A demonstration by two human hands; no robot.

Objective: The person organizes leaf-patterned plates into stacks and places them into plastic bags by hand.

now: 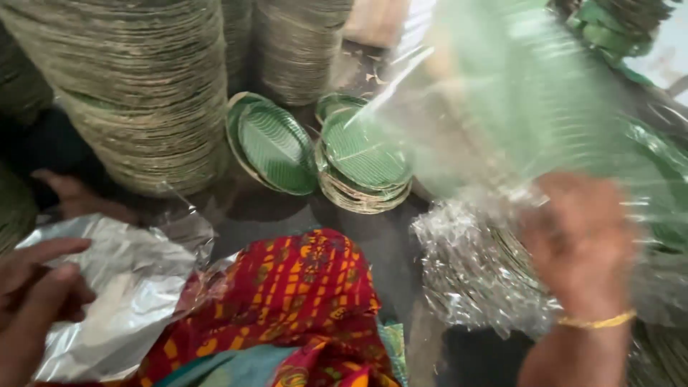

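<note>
Gripping a clear plastic bag (494, 122) at its crumpled lower part, my right hand (579, 240) is closing its fingers on the film, though motion blur is hiding exactly how they are wrapping it; a thin gold bangle (596, 322) is sitting on that wrist. Inside the bag I am seeing a bundle of green leaf-pattern plates (473, 276), blurred through the wrinkled film, just left of the hand. My left hand (36, 294) is pinching the edge of a second, flat sheet of clear plastic (118, 287) at the lower left, thumb and fingers pressed together on it. Between my hands, red patterned cloth (301, 294) is covering my lap. Beyond it, on the dark floor (244, 208), a short stack of green plates (364, 168) is resting, and another green plate (276, 147) is leaning tilted just beside that stack. Farther back, tall stacks of pale plates (143, 86) are rising at the left and centre, and a foot (79, 197) is showing at the base of the left stack. More green plates (609, 29) are showing at the far upper right.
</note>
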